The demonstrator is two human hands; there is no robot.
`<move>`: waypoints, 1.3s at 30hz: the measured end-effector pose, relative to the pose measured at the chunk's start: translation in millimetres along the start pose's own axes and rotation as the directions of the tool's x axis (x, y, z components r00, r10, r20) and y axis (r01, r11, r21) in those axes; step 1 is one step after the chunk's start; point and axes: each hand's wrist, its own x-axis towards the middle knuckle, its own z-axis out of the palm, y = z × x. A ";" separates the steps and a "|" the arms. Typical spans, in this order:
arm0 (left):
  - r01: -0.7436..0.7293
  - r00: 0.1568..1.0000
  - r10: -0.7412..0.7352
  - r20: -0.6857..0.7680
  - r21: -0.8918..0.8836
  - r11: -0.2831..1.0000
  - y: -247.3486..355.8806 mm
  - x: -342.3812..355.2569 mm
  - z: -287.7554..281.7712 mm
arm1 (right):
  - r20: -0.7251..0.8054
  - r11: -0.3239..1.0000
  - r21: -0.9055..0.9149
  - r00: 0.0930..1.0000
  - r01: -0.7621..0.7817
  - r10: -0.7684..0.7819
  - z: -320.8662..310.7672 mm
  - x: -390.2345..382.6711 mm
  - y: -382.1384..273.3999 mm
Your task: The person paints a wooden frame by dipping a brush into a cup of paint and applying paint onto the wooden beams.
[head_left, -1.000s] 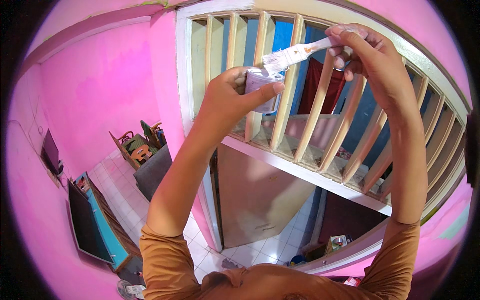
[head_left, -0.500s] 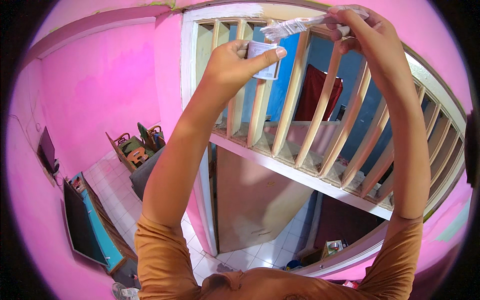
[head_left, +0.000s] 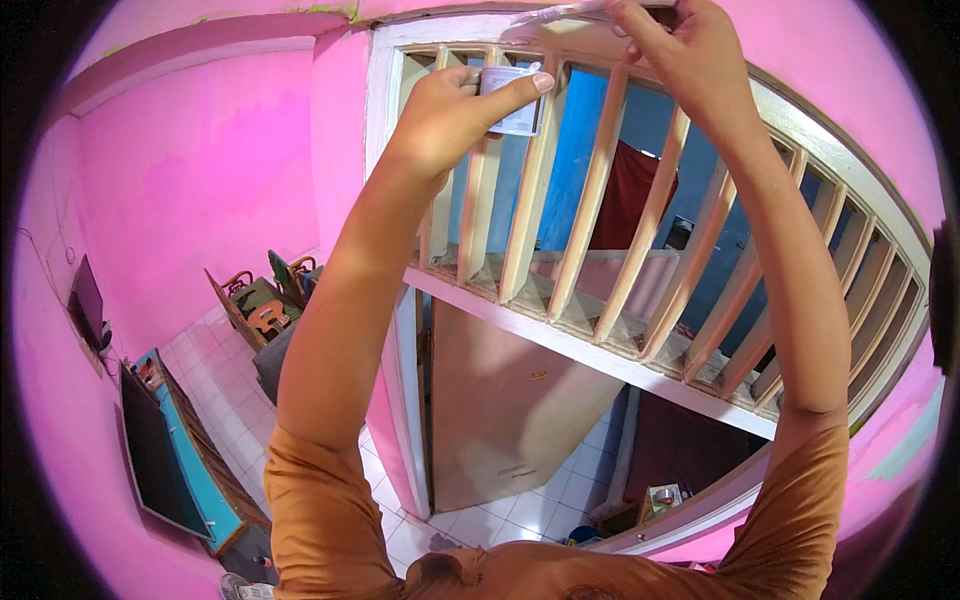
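My left hand is closed around a small paint can with a pale printed label, held up before the slats at the upper left. White paint shows on the can's rim. Higher up, my right hand grips a paintbrush whose pale bristles point left, against the top rail of the wooden frame. The picture's upper edge cuts off part of the brush and its handle. Below both hands run the cream upright slats of the vent, with gaps between them.
A white lower rail crosses under the slats, above a brown door. Behind the slats hangs a dark red cloth. Down on the left are a wooden chair, a flat television and a turquoise cabinet.
The brush has gone up and left from above the can to the top rail, with my right hand. My left hand and the can have shifted slightly left and up.
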 end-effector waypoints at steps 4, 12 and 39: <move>-0.011 1.000 0.010 -0.011 -0.063 0.998 -14.2 -8.8 -6.7 | 0.063 0.969 -0.179 0.985 0.170 -0.161 -2.5 5.6 21.0; 0.051 0.995 -0.056 -0.082 -0.055 0.997 -22.2 -65.7 -18.5 | 0.056 0.856 -0.282 0.898 0.434 -0.437 -18.5 -22.5 41.4; 0.228 0.969 -0.244 -0.038 -0.237 0.944 -47.5 -221.6 2.1 | 0.185 0.703 -0.397 0.802 0.590 -0.569 11.2 -29.9 59.0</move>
